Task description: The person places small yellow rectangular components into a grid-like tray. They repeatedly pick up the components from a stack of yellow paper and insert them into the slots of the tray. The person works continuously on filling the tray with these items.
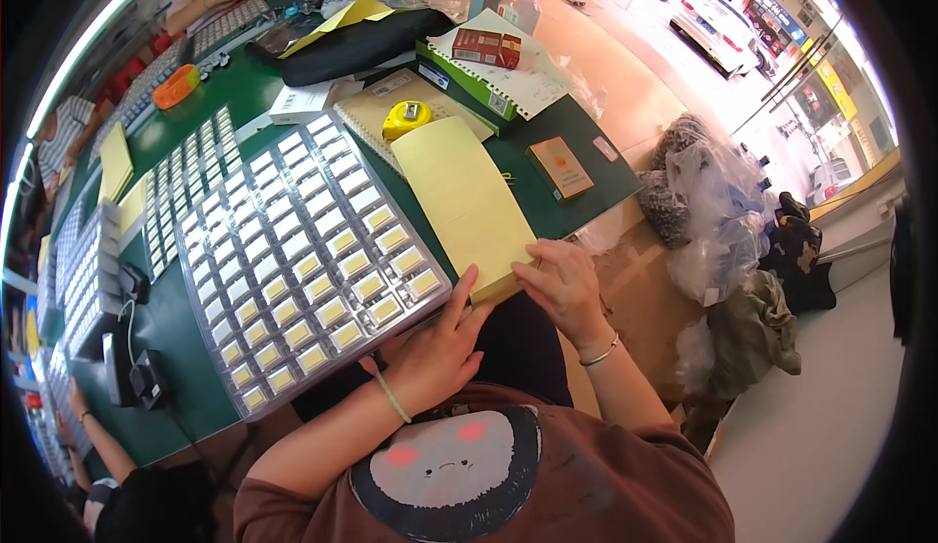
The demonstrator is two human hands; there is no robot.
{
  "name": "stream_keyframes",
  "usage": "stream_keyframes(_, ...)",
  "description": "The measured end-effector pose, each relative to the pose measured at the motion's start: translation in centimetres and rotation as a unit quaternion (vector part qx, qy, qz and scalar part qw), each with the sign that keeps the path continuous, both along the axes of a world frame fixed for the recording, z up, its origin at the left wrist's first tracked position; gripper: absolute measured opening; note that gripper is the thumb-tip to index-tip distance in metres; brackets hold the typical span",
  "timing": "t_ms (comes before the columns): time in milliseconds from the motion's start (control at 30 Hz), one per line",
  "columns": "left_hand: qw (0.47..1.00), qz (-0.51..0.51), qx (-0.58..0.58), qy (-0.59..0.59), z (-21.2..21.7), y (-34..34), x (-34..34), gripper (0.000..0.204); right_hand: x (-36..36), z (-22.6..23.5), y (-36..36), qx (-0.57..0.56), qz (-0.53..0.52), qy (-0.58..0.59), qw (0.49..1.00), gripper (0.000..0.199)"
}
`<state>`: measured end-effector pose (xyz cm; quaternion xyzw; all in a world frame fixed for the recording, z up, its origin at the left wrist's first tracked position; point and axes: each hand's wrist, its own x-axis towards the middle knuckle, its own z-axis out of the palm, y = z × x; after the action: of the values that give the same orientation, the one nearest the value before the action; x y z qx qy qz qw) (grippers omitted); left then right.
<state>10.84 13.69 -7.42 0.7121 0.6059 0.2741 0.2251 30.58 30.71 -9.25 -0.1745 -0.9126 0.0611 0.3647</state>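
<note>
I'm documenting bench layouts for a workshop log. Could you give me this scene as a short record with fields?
Left hand: fingers at the near left edge of a long, pale yellow, paper-like block
Right hand: fingertips at the block's near right corner; grip firmness unclear
Left of block: clear plastic tray with rows of small, rectangular white and yellow pieces
By block's far end: rounded yellow tape measure
Right of block: small orange rectangular box
Surface: dark green tabletop

Your paper stack [464, 201]: smooth, matt paper
Your grid tray [344, 355]: clear, rigid-looking plastic, glossy in places
Your bench [176, 328]: smooth, faintly shiny
Tape measure [403, 123]: glossy plastic
Your bangle [599, 352]: polished metal
Your shirt [625, 475]: matt cloth
Bags [718, 216]: thin, crinkled plastic
</note>
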Motion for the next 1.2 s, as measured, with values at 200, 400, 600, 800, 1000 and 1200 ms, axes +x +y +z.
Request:
stream_keyframes(200,0.999,0.020,0.014,0.037,-0.1,0.0,0.5,0.067,0.1,-1.4,-0.2,0.041,0.006,0.030,0.999,0.033)
stream_keyframes(400,0.998,0.022,-0.002,0.061,0.0,0.0,0.6,0.070,-0.6,-1.4,-1.5,-0.037,-0.023,0.079,0.996,0.026)
stream_keyframes(600,0.998,0.038,0.003,0.043,-0.4,0.0,1.1,0.060,0.2,-1.3,-2.3,-0.175,-0.074,0.155,0.969,0.017)
stream_keyframes(800,0.999,0.021,0.026,0.003,-0.4,-0.8,1.1,0.058,0.5,2.1,-3.1,-0.377,-0.080,0.238,0.891,0.016)
stream_keyframes(1000,0.969,-0.149,-0.030,-0.196,4.5,-8.0,-3.8,0.037,-5.7,10.7,-8.0,-0.641,0.188,0.154,0.728,0.037)
stream_keyframes(1200,0.954,0.095,0.110,-0.261,10.5,-17.5,-12.4,0.029,-16.2,12.9,-13.4,-0.825,0.250,0.039,0.506,0.042)
